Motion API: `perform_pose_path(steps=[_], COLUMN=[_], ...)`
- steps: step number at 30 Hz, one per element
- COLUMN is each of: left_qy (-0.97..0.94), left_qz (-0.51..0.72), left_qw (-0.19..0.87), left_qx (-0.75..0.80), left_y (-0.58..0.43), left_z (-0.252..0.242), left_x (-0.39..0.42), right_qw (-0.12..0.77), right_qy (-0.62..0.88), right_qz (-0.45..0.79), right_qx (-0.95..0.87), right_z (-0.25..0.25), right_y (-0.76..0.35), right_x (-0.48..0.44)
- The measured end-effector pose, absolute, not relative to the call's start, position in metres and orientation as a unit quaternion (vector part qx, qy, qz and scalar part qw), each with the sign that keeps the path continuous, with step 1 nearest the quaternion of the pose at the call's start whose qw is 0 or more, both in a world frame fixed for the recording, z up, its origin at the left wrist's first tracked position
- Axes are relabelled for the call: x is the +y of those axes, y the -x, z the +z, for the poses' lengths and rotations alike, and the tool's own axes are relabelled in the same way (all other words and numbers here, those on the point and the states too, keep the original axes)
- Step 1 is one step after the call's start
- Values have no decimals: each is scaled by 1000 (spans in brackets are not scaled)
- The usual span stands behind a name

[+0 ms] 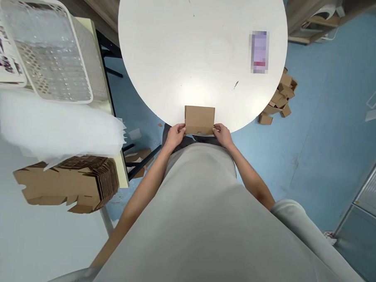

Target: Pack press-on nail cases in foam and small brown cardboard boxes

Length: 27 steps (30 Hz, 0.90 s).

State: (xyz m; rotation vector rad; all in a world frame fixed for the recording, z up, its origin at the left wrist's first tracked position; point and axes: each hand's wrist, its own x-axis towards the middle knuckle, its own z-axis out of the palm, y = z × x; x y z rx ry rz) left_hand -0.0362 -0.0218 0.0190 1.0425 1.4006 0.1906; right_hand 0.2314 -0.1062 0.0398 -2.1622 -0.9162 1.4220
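A small brown cardboard box [199,118], its lid down, lies at the near edge of the round white table [167,44]. My left hand [175,135] grips the box's near left corner, thumb and fingers pressed to it. At the near right corner, my right hand [222,134] holds the box in the same way. The lid's front edge faces me, with a small notch in its middle. The box's underside and contents are hidden.
On the left side table stand a white basket [82,49] of clear plastic packs, white foam sheets [60,127] and stacked flat cardboard blanks [67,183]. A blurred purple item [259,52] lies on the round table. Folded boxes [282,95] are heaped on the floor at right.
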Motion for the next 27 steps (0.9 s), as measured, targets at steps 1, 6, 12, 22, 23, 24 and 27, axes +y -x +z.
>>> perform_pose_path(steps=[1, 6, 12, 22, 23, 24, 27], left_qy=[-443, -413, -426, -452, -450, -448, -454], left_qz=[87, 82, 76, 62, 60, 59, 59], left_qw=[635, 637, 638, 635, 634, 633, 619], left_qx=[627, 645, 636, 624, 626, 628, 638], left_y=[37, 36, 30, 28, 28, 27, 25], left_z=[15, 5, 2, 5, 4, 3, 1], left_x=[-22, -21, -21, -16, -16, -16, -16], right_qw=[199, 202, 219, 253, 257, 260, 267], right_qy=[771, 768, 769, 753, 750, 748, 756], right_qz=[514, 544, 554, 586, 591, 594, 586], right_qx=[-317, -271, -232, -160, -150, -142, -122], right_z=[38, 26, 20, 34, 35, 35, 34], right_y=[-231, -228, -227, -222, -222, -221, -220], right_x=[-107, -109, -108, -106, -106, -106, -104])
